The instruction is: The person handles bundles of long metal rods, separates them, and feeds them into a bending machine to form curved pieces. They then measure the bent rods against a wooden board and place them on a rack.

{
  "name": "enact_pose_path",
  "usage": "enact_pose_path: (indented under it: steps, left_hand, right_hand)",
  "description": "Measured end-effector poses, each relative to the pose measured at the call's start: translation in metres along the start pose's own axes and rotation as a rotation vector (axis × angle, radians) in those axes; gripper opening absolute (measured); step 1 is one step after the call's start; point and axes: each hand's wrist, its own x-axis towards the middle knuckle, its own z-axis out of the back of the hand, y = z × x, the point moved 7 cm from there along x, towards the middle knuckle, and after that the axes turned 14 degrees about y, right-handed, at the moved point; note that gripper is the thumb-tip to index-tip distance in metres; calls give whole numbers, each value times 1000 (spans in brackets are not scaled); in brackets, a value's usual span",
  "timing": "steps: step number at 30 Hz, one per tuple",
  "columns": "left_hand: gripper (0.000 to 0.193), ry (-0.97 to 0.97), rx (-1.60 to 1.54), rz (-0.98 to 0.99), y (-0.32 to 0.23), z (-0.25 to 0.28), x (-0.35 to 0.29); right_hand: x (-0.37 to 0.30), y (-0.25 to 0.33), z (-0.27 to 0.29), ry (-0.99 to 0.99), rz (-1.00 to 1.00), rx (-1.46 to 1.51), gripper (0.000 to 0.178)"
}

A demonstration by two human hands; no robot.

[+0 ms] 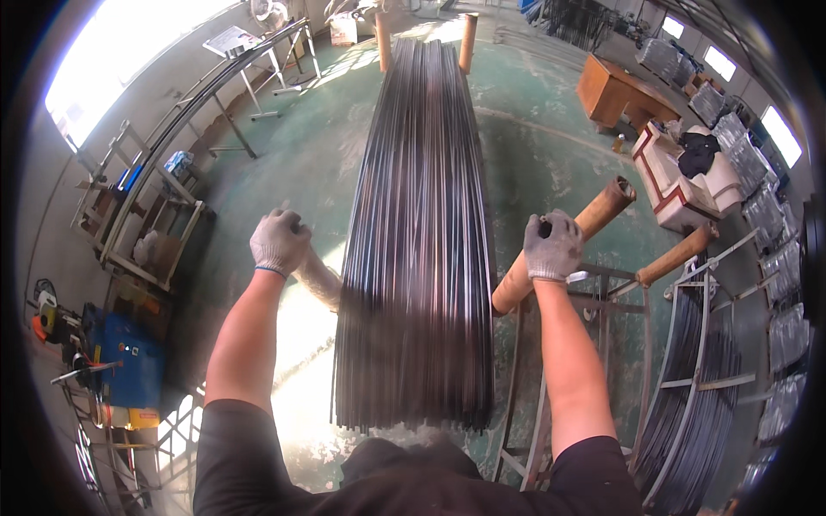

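L hand (280,242) (9 o'clock) & R hand (552,248) (3 o'clock) were curled, contents unclear. Rods (417,198) might've been spilled if R tube (606,207) was knocked.

The long, thin, dark rods (422,172) appeared metallic, with glossy streaks. The pale grey gloves (552,248) were matt knitted cloth. The brown cylindrical post (607,209) exhibited a rough, worn surface.

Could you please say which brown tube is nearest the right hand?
The slanting tube right of the rods, overlapped by the right hand; the others show apart from it.
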Motion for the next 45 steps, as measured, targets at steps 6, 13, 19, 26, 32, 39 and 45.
enact_pose_path:
  steps: [6,13,19,26,32,39,45]
  left_hand:
    - [21,21,7,-12,-5,-8,59]
    - [21,-27,-6,-64,4,-19,137]
    - [20,-46,-52,-83,26,-38,215]
    - [20,-12,-34,-42,51,-53,303]
    - [22,25,-28,-31,63,-64,376]
    - [24,17,-37,-32,62,-82,463]
    - [24,17,-10,-48,56,-100,544]
  right_hand:
    - [36,3,-44,34,-54,-14,20]
    - [82,16,-104,20,-86,-40,20]
    - [121,33,-157,31,-86,-50,19]
    - [166,59,-223,-8,-46,-76,20]
    - [203,76,-276,-56,-38,-58,21]
    - [255,78,-340,-92,-25,-33,20]
    - [305,66,-403,-117,-19,-61,21]
